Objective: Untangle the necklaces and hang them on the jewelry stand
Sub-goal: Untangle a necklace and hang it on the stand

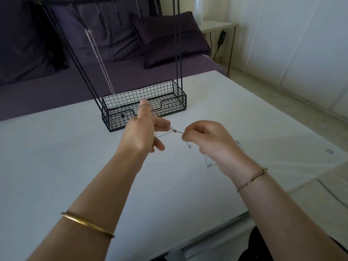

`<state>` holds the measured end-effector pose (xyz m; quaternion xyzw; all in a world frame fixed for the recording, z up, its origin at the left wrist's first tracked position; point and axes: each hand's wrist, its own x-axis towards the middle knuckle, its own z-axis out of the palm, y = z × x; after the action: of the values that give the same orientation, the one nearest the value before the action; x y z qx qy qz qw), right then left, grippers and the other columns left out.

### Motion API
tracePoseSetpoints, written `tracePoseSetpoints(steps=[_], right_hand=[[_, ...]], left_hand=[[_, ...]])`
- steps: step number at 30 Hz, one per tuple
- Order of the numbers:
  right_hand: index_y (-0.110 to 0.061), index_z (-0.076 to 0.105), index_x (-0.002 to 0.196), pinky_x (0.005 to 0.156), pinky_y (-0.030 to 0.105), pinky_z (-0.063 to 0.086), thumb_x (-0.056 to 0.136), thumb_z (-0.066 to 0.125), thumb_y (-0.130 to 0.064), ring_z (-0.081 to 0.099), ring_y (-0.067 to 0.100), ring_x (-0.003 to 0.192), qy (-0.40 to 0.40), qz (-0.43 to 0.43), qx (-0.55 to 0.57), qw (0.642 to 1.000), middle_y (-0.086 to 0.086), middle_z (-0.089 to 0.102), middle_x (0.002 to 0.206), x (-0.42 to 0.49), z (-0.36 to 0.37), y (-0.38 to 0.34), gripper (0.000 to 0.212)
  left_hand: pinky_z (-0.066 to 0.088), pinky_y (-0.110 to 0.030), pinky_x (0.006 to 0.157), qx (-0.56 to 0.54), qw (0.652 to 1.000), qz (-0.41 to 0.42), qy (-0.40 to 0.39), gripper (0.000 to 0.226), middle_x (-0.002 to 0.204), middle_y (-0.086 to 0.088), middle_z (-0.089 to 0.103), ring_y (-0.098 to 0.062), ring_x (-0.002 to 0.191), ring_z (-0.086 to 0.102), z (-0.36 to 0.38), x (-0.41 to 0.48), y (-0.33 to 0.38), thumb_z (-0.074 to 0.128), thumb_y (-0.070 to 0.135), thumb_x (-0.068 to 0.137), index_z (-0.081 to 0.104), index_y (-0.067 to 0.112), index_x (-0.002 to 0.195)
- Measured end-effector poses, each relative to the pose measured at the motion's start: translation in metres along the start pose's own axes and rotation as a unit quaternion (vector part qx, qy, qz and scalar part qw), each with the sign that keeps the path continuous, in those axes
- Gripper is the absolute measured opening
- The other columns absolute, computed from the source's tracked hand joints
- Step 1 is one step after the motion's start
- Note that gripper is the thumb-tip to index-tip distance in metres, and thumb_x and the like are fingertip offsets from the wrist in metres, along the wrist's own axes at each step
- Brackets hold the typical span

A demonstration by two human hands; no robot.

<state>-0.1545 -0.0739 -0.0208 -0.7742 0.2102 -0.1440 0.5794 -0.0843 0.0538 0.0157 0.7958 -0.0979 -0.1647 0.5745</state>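
A thin grey necklace (174,131) with a small dark bead is stretched between both hands above the white table (56,157). My left hand (145,129) pinches one end, with the chain looped over its raised index finger. My right hand (209,140) is closed on the other end, and loose chain hangs and trails on the table under it. The black wire jewelry stand (145,106) rises just behind my hands, with a mesh basket base and tall rods. One silver chain (99,61) hangs from its top bar on the left.
A purple bed with dark pillows (165,38) lies behind the table. A small white side table (216,25) and a black cable stand at the back right near the white wall. The table's front edge runs across the lower right.
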Motion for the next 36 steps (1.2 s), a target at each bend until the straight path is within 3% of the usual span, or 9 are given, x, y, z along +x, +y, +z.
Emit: tracePoseSetpoints(steps=[2,5,12,15,19,24,27,31,36], right_hand=[[-0.015,0.062,0.064,0.054,0.026,0.029,0.077,0.063,-0.011,0.034,0.013,0.054,-0.028,0.051,0.045,0.997,-0.001,0.040,0.058,0.001,-0.007,0.000,0.013],[-0.014,0.058,0.063,0.046,0.022,0.024,0.075,0.061,-0.007,0.027,0.014,0.052,-0.055,0.079,0.070,0.993,0.007,0.043,0.069,0.002,-0.013,-0.002,0.014],[-0.017,0.064,0.064,0.040,0.016,0.020,0.077,0.068,-0.009,0.030,0.005,0.042,-0.035,0.042,0.034,0.998,-0.014,0.041,0.044,0.001,-0.012,-0.006,0.016],[-0.019,0.070,0.070,0.038,0.007,0.023,0.076,0.073,-0.010,0.036,0.001,0.038,-0.033,0.005,0.025,0.999,-0.014,0.041,0.045,0.000,-0.011,-0.005,0.010],[-0.021,0.071,0.071,0.038,0.008,0.020,0.074,0.078,-0.021,0.028,0.004,0.038,-0.013,-0.015,0.033,0.999,-0.014,0.029,0.046,0.002,-0.016,-0.002,0.007],[-0.019,0.072,0.074,0.040,0.009,0.021,0.080,0.071,-0.023,0.029,0.005,0.039,0.002,-0.030,0.054,0.998,-0.014,0.033,0.043,0.002,-0.018,-0.002,0.008],[-0.020,0.069,0.068,0.048,0.012,0.027,0.084,0.066,-0.020,0.035,0.004,0.044,0.021,-0.016,0.078,0.997,-0.016,0.043,0.045,0.002,-0.016,-0.001,0.016],[-0.020,0.064,0.064,0.067,0.028,0.048,0.088,0.061,-0.018,0.052,0.010,0.065,0.052,0.005,0.170,0.984,-0.010,0.063,0.067,0.004,-0.011,0.000,0.025],[-0.021,0.060,0.053,0.091,0.042,0.048,0.091,0.058,-0.028,0.060,0.013,0.082,0.097,-0.006,0.147,0.984,0.002,0.071,0.078,0.005,-0.004,0.002,0.039]], left_hand=[[0.044,-0.028,0.056,-0.020,1.000,-0.009,0.010,0.073,0.081,-0.001,0.075,-0.016,0.062,0.065,-0.005,0.003,-0.002,0.013,0.045,0.102,0.073,0.008,0.083],[0.047,-0.030,0.062,-0.025,0.999,-0.014,0.015,0.075,0.074,-0.003,0.075,-0.019,0.078,0.069,-0.009,0.005,-0.003,0.012,0.043,0.103,0.074,0.007,0.081],[0.043,-0.029,0.059,-0.023,0.998,-0.014,0.052,0.071,0.071,-0.002,0.074,-0.014,0.067,0.062,-0.008,0.005,-0.004,0.015,0.039,0.103,0.073,0.007,0.077],[0.039,-0.029,0.058,-0.023,0.997,-0.010,0.075,0.068,0.072,-0.003,0.074,-0.014,0.064,0.059,-0.011,0.006,-0.004,0.016,0.035,0.101,0.073,0.007,0.076],[0.039,-0.029,0.059,-0.036,0.994,-0.027,0.099,0.067,0.072,-0.002,0.074,-0.015,0.065,0.058,-0.019,0.009,-0.006,0.016,0.033,0.099,0.072,0.008,0.075],[0.039,-0.030,0.058,-0.033,0.995,-0.050,0.083,0.068,0.077,-0.006,0.074,-0.016,0.067,0.057,-0.018,0.010,-0.007,0.014,0.034,0.099,0.072,0.005,0.078],[0.040,-0.029,0.058,-0.030,0.995,-0.064,0.074,0.070,0.080,-0.009,0.073,-0.019,0.068,0.057,-0.016,0.009,-0.006,0.012,0.035,0.100,0.071,0.002,0.080],[0.041,-0.027,0.055,-0.040,0.994,-0.080,0.057,0.073,0.083,-0.011,0.073,-0.018,0.065,0.057,-0.013,0.008,-0.005,0.010,0.037,0.101,0.071,0.001,0.083],[0.044,-0.027,0.055,-0.057,0.993,-0.099,0.015,0.077,0.090,-0.011,0.073,-0.022,0.068,0.061,-0.009,0.004,-0.002,0.009,0.042,0.101,0.071,0.000,0.085]])
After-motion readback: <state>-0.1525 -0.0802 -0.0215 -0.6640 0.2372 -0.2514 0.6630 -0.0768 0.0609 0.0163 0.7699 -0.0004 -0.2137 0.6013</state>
